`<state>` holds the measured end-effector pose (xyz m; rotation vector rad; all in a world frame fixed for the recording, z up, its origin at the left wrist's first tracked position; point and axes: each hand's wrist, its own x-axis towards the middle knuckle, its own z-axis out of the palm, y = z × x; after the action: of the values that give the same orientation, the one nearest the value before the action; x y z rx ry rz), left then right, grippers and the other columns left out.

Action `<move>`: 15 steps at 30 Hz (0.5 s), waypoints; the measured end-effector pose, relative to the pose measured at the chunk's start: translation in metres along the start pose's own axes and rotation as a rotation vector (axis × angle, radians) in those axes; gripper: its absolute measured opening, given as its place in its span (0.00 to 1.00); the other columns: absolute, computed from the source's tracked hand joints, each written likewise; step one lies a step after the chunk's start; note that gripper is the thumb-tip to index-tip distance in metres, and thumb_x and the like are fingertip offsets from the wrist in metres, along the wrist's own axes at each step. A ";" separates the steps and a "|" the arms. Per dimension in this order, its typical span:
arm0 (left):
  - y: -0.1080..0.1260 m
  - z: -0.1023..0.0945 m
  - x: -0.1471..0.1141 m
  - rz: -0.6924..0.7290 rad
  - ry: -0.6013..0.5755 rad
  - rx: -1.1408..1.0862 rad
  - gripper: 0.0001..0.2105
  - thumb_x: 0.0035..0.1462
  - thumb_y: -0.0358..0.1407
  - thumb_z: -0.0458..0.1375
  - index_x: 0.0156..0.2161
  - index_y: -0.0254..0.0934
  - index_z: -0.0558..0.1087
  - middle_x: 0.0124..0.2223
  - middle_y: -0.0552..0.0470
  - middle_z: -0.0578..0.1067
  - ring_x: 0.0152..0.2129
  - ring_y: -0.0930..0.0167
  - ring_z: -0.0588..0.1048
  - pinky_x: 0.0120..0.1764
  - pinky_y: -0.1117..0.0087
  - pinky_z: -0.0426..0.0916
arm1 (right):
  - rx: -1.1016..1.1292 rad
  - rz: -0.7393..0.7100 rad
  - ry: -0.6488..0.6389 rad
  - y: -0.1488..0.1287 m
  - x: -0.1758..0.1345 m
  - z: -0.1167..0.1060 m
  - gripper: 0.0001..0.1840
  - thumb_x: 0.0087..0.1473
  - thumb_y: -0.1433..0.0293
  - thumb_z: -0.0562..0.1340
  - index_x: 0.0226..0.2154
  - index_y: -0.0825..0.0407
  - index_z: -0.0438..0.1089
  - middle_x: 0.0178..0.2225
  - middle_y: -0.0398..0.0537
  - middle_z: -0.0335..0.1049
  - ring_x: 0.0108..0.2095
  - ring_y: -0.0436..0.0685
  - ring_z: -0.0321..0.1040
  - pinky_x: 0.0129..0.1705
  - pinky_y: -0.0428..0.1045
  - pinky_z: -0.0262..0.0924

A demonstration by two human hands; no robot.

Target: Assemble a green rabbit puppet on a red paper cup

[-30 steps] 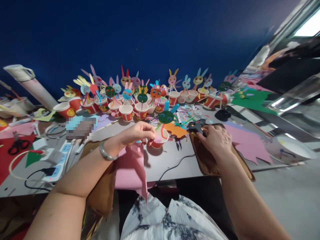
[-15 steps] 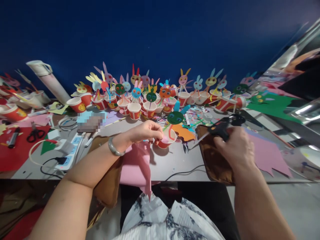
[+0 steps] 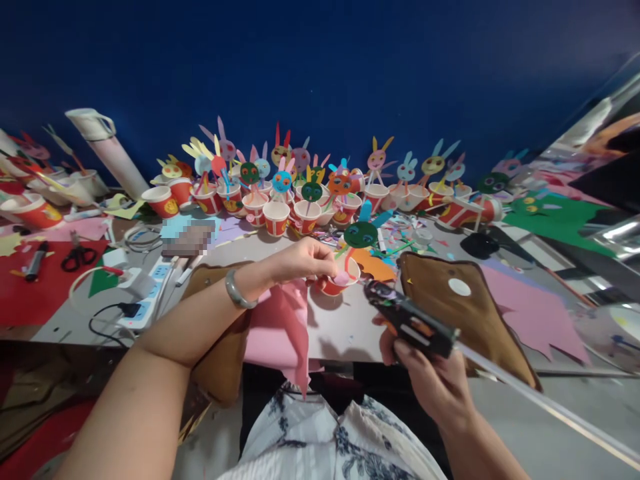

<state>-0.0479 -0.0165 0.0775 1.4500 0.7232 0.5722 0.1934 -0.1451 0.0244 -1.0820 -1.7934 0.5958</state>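
Observation:
My left hand (image 3: 310, 262) pinches a small pink paper piece (image 3: 342, 277) at the near rim of a red and white paper cup (image 3: 333, 289). Out of that cup rises a green paper rabbit face (image 3: 361, 235) with blue ears. My right hand (image 3: 440, 383) is wrapped round a black hot glue gun (image 3: 417, 328), its nozzle pointing left toward the cup. A long clear glue stick (image 3: 545, 403) sticks out of the gun's back end. Beneath my left wrist, a pink paper sheet (image 3: 280, 327) hangs over the table edge.
Several cups with paper rabbits (image 3: 277, 219) line the back by the blue wall. A brown pad (image 3: 450, 313) lies at right. To the left are a power strip (image 3: 150, 293), scissors (image 3: 77, 255), a marker (image 3: 36, 261) and a leaning flask (image 3: 107, 147).
My right hand has lifted the glue gun off the brown pad's area and brought it left and nearer, turning its nozzle toward the cup. My left hand keeps its pinch by the cup.

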 end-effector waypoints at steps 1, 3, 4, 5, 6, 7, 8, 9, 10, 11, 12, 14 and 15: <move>0.000 0.000 0.000 -0.003 0.006 -0.005 0.09 0.47 0.34 0.64 0.24 0.31 0.71 0.19 0.54 0.72 0.15 0.80 0.68 0.19 0.80 0.58 | -0.061 0.000 -0.043 -0.001 -0.001 0.003 0.11 0.66 0.63 0.55 0.42 0.50 0.71 0.27 0.46 0.71 0.23 0.54 0.68 0.26 0.50 0.64; 0.000 0.001 0.001 -0.013 0.017 -0.007 0.07 0.46 0.33 0.63 0.23 0.32 0.70 0.18 0.54 0.72 0.15 0.80 0.67 0.19 0.80 0.58 | -0.136 0.010 -0.082 -0.002 -0.001 0.007 0.11 0.66 0.63 0.55 0.40 0.50 0.71 0.32 0.49 0.74 0.28 0.56 0.72 0.30 0.51 0.67; 0.001 0.002 0.001 -0.017 0.022 -0.005 0.07 0.46 0.32 0.62 0.23 0.32 0.70 0.18 0.54 0.72 0.14 0.80 0.67 0.19 0.80 0.58 | -0.172 0.005 -0.078 -0.002 0.000 0.009 0.11 0.65 0.63 0.55 0.40 0.50 0.71 0.34 0.50 0.75 0.30 0.57 0.73 0.32 0.51 0.67; 0.001 0.002 0.002 -0.017 0.025 -0.003 0.07 0.46 0.32 0.62 0.23 0.32 0.70 0.18 0.54 0.72 0.14 0.80 0.67 0.19 0.80 0.58 | -0.204 -0.009 -0.071 -0.002 0.001 0.010 0.11 0.65 0.63 0.55 0.40 0.50 0.70 0.34 0.50 0.75 0.31 0.57 0.73 0.33 0.52 0.68; 0.001 0.002 0.002 -0.012 0.024 -0.001 0.07 0.46 0.33 0.63 0.23 0.32 0.70 0.18 0.54 0.72 0.14 0.80 0.67 0.19 0.80 0.58 | -0.228 -0.026 -0.061 -0.002 0.002 0.011 0.11 0.66 0.63 0.55 0.39 0.49 0.70 0.34 0.49 0.75 0.31 0.57 0.73 0.33 0.51 0.68; 0.001 0.002 0.002 -0.005 0.021 0.000 0.08 0.45 0.33 0.63 0.23 0.31 0.70 0.18 0.54 0.72 0.14 0.80 0.67 0.19 0.80 0.57 | -0.246 -0.042 -0.051 -0.002 0.003 0.011 0.11 0.66 0.63 0.54 0.38 0.49 0.70 0.34 0.49 0.75 0.31 0.57 0.73 0.32 0.51 0.68; 0.001 0.002 0.002 0.001 0.016 0.002 0.09 0.45 0.34 0.64 0.23 0.31 0.70 0.18 0.54 0.72 0.15 0.80 0.67 0.19 0.80 0.57 | -0.263 -0.053 -0.044 -0.002 0.004 0.012 0.12 0.66 0.64 0.54 0.37 0.49 0.70 0.33 0.49 0.74 0.30 0.57 0.73 0.32 0.51 0.67; 0.001 0.002 0.002 0.005 0.011 0.003 0.09 0.45 0.34 0.64 0.23 0.31 0.71 0.18 0.54 0.72 0.15 0.80 0.68 0.19 0.80 0.57 | -0.278 -0.058 -0.039 -0.002 0.005 0.012 0.12 0.66 0.64 0.54 0.36 0.49 0.70 0.32 0.49 0.74 0.30 0.56 0.72 0.31 0.51 0.67; 0.001 0.002 0.002 0.009 0.008 0.005 0.09 0.45 0.35 0.64 0.23 0.31 0.71 0.18 0.54 0.72 0.15 0.80 0.68 0.19 0.80 0.57 | -0.290 -0.057 -0.042 -0.002 0.005 0.013 0.13 0.66 0.64 0.53 0.35 0.49 0.70 0.32 0.49 0.74 0.30 0.56 0.72 0.31 0.51 0.66; 0.001 0.002 0.002 0.012 0.008 0.007 0.09 0.45 0.35 0.64 0.23 0.31 0.71 0.18 0.54 0.72 0.15 0.80 0.67 0.19 0.80 0.57 | -0.298 -0.054 -0.051 -0.001 0.005 0.013 0.13 0.66 0.65 0.53 0.34 0.49 0.70 0.32 0.50 0.74 0.30 0.56 0.72 0.31 0.51 0.66; 0.001 0.002 0.002 0.014 0.009 0.011 0.10 0.45 0.35 0.65 0.23 0.31 0.71 0.19 0.54 0.72 0.15 0.80 0.67 0.19 0.79 0.57 | -0.305 -0.050 -0.061 0.000 0.005 0.012 0.13 0.66 0.65 0.53 0.34 0.50 0.70 0.33 0.50 0.74 0.30 0.57 0.73 0.31 0.51 0.66; 0.002 0.002 0.001 0.016 0.009 0.015 0.10 0.45 0.36 0.65 0.23 0.31 0.71 0.19 0.53 0.72 0.15 0.80 0.67 0.19 0.79 0.57 | -0.320 -0.046 -0.078 0.002 0.003 0.012 0.12 0.66 0.65 0.53 0.36 0.50 0.70 0.33 0.51 0.75 0.31 0.57 0.73 0.31 0.51 0.66; 0.002 0.002 0.001 0.016 0.007 0.015 0.10 0.45 0.36 0.65 0.23 0.31 0.71 0.19 0.53 0.72 0.15 0.80 0.67 0.19 0.79 0.57 | -0.324 -0.043 -0.083 0.003 0.002 0.012 0.12 0.66 0.65 0.53 0.37 0.50 0.70 0.33 0.51 0.75 0.32 0.58 0.74 0.31 0.51 0.66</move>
<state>-0.0457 -0.0168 0.0795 1.4693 0.7230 0.5853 0.1842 -0.1407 0.0176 -1.2448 -2.0284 0.3339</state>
